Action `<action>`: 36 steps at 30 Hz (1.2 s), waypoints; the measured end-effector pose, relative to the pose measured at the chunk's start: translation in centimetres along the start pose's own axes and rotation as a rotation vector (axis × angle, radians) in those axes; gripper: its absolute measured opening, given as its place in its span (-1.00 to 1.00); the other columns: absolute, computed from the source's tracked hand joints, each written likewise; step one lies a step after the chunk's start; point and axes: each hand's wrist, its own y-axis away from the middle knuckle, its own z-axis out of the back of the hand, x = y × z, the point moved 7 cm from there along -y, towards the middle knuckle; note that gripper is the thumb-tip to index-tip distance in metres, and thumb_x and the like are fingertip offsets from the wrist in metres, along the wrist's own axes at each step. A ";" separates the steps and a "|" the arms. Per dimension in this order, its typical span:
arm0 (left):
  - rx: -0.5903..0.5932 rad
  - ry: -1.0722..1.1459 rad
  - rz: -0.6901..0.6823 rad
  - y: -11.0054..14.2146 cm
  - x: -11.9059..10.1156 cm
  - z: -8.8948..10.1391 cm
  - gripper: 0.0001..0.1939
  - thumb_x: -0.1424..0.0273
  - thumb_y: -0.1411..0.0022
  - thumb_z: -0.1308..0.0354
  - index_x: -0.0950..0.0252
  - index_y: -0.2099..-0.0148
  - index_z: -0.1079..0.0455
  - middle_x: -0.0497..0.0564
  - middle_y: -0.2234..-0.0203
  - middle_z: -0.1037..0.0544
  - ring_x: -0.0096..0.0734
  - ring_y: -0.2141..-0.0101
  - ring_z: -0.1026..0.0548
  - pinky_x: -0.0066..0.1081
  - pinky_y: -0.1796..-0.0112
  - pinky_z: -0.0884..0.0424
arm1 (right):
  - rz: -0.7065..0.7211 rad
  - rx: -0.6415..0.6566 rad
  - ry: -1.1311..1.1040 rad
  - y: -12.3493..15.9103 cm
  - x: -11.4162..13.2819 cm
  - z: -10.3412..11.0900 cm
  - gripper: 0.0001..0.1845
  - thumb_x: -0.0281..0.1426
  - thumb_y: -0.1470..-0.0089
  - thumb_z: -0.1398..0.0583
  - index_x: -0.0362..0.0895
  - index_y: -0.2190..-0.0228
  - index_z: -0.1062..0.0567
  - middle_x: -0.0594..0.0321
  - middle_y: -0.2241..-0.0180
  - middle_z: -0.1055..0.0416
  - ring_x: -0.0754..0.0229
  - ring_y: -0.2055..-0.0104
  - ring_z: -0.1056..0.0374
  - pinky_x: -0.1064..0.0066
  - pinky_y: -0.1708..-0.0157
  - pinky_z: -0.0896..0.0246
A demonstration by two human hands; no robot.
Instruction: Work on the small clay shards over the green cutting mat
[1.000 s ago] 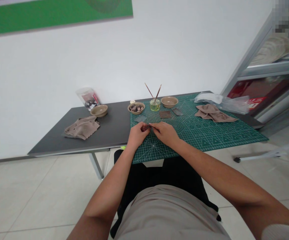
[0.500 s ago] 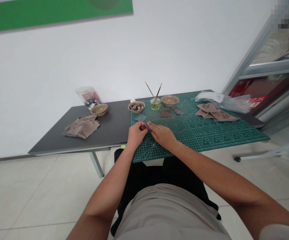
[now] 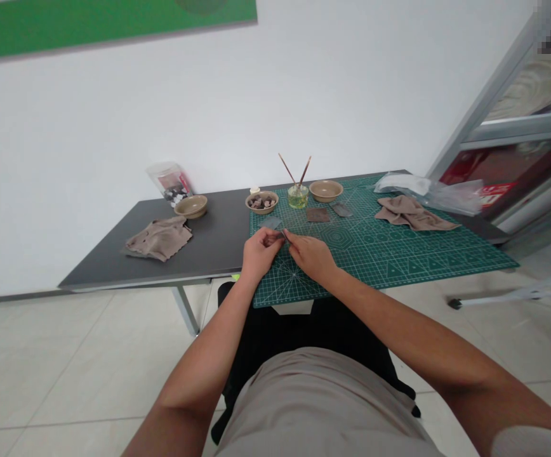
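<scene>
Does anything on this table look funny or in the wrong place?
Yes: the green cutting mat sticks out past the front edge of the dark table, so part of it hangs with no table under it.

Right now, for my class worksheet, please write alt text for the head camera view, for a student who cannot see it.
From head height, a person's left hand holds a small dark piece over a green cutting mat, with the right hand at its edge. Beyond lie a bowl of small pieces, a glass jar holding two thin sticks, and beige cloths.
</scene>
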 end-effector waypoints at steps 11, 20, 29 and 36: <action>-0.067 0.070 -0.026 0.2 -0.1 0.3 -0.78 0.35 -0.11 -0.21 0.23 0.16 -0.38 -0.13 0.51 -0.48 -0.47 0.48 -0.49 -0.43 0.35 -0.43 | -0.052 -0.018 -0.062 -0.2 -0.3 0.3 -0.54 -0.47 -0.23 -0.03 -0.20 -0.13 -0.40 0.05 0.14 -0.57 0.08 0.11 -0.47 0.24 0.04 -0.32; 0.036 0.017 -0.050 0.3 0.3 -0.3 -0.78 0.30 -0.13 -0.18 0.25 0.16 -0.42 -0.09 0.48 -0.54 -0.44 0.44 -0.52 -0.42 0.32 -0.43 | -0.062 -0.043 -0.091 0.1 -0.4 0.6 -0.51 -0.47 -0.24 -0.01 -0.16 -0.17 -0.36 0.07 0.09 -0.55 0.10 0.10 -0.47 0.25 0.04 -0.33; 0.000 -0.176 -0.027 0.6 -0.4 0.1 -0.87 0.33 -0.12 -0.17 0.25 0.41 -0.32 -0.16 0.59 -0.45 -0.51 0.51 -0.44 -0.49 0.39 -0.35 | 0.078 -0.033 -0.091 0.1 0.7 0.5 -0.51 -0.54 -0.21 -0.01 -0.17 -0.16 -0.37 0.06 -0.16 -0.35 0.11 -0.14 -0.36 0.20 -0.10 -0.29; 0.007 -0.123 0.008 0.8 -0.1 0.1 -0.88 0.32 -0.12 -0.18 0.25 0.38 -0.36 -0.14 0.59 -0.48 -0.48 0.51 -0.47 -0.46 0.39 -0.39 | 0.059 -0.013 -0.051 0.1 0.8 0.3 -0.51 -0.53 -0.23 -0.01 -0.18 -0.16 -0.36 0.05 -0.15 -0.36 0.10 -0.13 -0.37 0.21 -0.09 -0.31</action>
